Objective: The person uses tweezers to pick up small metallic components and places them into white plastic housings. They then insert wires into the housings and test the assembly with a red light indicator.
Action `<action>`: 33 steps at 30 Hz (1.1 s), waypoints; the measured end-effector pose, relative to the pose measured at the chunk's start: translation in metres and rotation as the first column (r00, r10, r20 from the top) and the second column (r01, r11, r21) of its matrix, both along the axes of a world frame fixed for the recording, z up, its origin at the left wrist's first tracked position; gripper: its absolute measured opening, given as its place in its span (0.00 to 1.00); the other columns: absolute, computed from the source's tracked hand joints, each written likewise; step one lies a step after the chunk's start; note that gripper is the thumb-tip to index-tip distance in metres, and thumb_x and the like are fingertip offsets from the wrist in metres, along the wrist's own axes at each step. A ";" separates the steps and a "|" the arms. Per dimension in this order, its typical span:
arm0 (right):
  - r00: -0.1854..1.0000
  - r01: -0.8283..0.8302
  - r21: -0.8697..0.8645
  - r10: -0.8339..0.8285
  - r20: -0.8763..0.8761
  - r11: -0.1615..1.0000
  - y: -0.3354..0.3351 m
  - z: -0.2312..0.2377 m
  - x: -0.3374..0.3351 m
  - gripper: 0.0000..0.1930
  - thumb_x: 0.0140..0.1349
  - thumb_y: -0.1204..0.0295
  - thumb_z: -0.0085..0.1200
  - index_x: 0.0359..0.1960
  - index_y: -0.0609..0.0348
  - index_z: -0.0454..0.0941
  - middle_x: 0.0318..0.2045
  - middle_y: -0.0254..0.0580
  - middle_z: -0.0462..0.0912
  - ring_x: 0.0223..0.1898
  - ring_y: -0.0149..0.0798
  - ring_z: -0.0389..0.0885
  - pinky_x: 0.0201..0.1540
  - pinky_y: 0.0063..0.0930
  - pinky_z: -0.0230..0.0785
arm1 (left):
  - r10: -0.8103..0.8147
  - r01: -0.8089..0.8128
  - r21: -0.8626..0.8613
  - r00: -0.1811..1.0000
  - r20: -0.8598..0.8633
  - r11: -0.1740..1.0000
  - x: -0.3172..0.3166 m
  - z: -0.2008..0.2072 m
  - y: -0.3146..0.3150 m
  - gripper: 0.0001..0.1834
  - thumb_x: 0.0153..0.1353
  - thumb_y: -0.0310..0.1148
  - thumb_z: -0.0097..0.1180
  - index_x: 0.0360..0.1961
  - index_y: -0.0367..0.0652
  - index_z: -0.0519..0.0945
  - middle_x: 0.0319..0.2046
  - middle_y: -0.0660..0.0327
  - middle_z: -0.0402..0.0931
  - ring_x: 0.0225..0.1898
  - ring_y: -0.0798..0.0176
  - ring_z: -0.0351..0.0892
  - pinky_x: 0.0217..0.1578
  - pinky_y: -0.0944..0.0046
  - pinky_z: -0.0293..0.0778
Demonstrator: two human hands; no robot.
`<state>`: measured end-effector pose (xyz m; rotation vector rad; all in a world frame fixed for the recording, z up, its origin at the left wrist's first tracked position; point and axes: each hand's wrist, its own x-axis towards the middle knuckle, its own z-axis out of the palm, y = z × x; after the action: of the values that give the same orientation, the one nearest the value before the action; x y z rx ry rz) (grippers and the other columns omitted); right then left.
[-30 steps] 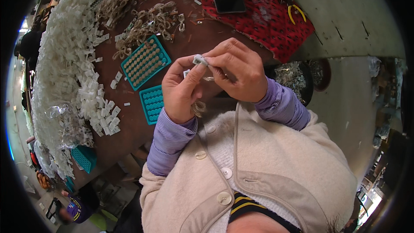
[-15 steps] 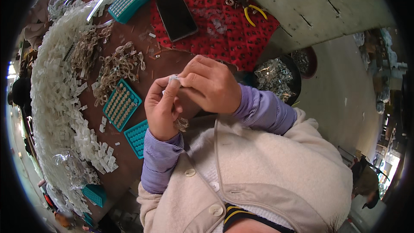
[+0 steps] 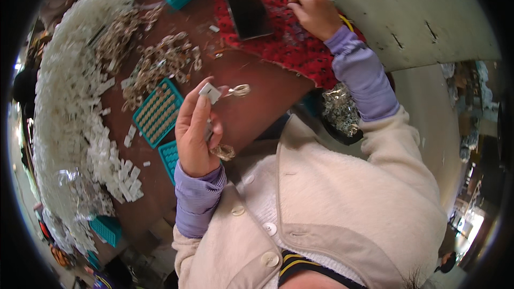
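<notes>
Right hand point(image 3: 313, 10) left the white tag point(image 3: 210, 93) (held upright, left hand point(image 3: 195, 134)).

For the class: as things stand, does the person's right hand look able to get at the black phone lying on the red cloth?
Probably yes. The right hand already rests on the red cloth, just beside the black phone, and nothing lies between them. The phone's top face is uncovered.

Teal trays point(image 3: 158, 111) on a brown desk point(image 3: 257, 101); black phone point(image 3: 247, 2) on a red patterned cloth point(image 3: 289, 48); lilac sleeves point(image 3: 358, 72).
</notes>
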<state>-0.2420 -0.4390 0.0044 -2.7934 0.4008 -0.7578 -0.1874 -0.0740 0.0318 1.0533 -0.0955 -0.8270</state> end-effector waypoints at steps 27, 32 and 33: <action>0.796 -0.572 0.335 0.409 0.446 0.749 0.245 0.033 -0.017 0.07 0.61 0.81 0.62 0.36 0.61 0.76 0.36 0.45 0.82 0.38 0.49 0.81 0.43 0.41 0.73 | -0.078 0.079 -0.070 0.997 0.017 0.994 0.002 -0.012 0.054 0.08 0.75 0.34 0.63 0.46 0.41 0.83 0.24 0.73 0.73 0.17 0.83 0.60 0.15 0.77 0.51; 0.793 -0.608 0.462 0.470 0.388 0.646 0.230 0.025 -0.004 0.05 0.62 0.82 0.64 0.37 0.61 0.82 0.41 0.47 0.85 0.39 0.47 0.83 0.43 0.37 0.77 | 0.044 -0.044 0.001 0.989 -0.142 0.999 0.006 -0.009 0.046 0.10 0.76 0.38 0.61 0.45 0.42 0.81 0.26 0.71 0.74 0.22 0.80 0.64 0.17 0.77 0.55; 0.811 -0.582 0.412 0.461 0.361 0.701 0.222 0.021 0.005 0.05 0.61 0.81 0.65 0.38 0.61 0.83 0.43 0.46 0.85 0.41 0.47 0.84 0.45 0.38 0.76 | 0.079 -0.081 -0.003 0.983 -0.167 0.997 0.007 -0.009 0.048 0.11 0.77 0.40 0.59 0.44 0.42 0.80 0.28 0.69 0.74 0.24 0.79 0.66 0.17 0.77 0.57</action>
<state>-0.2371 -0.2171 0.0252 -2.1127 -0.2278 -0.6934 -0.1803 -0.0263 0.0231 0.9688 0.0844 -0.8379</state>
